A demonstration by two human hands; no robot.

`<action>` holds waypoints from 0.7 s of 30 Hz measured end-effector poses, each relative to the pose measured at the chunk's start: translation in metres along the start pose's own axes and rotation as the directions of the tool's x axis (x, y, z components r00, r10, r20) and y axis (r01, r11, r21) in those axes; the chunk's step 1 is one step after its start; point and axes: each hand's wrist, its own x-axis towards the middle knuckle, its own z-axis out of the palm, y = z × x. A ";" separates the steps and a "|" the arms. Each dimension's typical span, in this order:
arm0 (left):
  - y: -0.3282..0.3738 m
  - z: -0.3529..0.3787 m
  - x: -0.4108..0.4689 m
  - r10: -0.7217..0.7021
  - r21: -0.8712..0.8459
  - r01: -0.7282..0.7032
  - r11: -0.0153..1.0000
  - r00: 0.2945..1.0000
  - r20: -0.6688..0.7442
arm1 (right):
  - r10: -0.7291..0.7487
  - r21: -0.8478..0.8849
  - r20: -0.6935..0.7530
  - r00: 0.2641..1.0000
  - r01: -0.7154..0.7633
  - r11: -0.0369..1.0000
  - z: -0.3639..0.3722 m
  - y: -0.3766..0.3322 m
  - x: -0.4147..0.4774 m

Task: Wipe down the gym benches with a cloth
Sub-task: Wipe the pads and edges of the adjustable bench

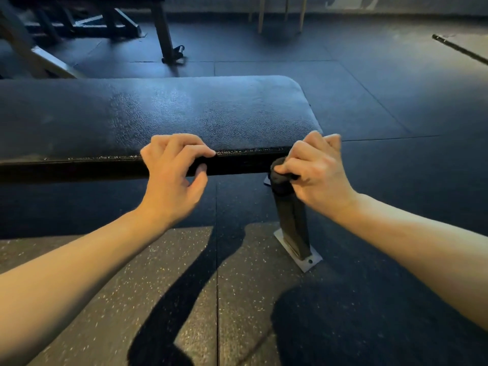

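Note:
A black padded gym bench (158, 112) runs across the view from the left, its rounded end at the right. My left hand (171, 170) rests on the bench's near edge, fingers curled over the top seam and thumb against the side. My right hand (314, 170) grips a dark bunched cloth (280, 178) at the bench's near right corner, pressed against the side edge. Most of the cloth is hidden inside my fist.
A metal bench leg (291, 228) with a bolted foot plate (303, 260) stands just below my right hand. Beyond the bench are another bench frame (163, 30), wooden legs (280, 11) and a barbell (459, 48) on the dark rubber floor (369, 101).

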 end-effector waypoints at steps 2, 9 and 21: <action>-0.002 -0.004 -0.001 0.021 0.010 -0.021 1.000 1.000 0.012 | 0.010 0.044 -0.027 1.000 -0.009 0.999 0.008 -0.014 0.011; -0.010 -0.015 -0.007 0.027 0.051 -0.029 0.998 0.999 0.031 | -0.079 0.117 -0.083 0.993 0.089 0.989 0.055 -0.079 0.061; 0.000 0.001 0.001 0.020 -0.002 -0.020 1.000 1.000 -0.017 | 0.061 -0.029 0.003 0.998 -0.061 0.998 -0.014 0.009 -0.006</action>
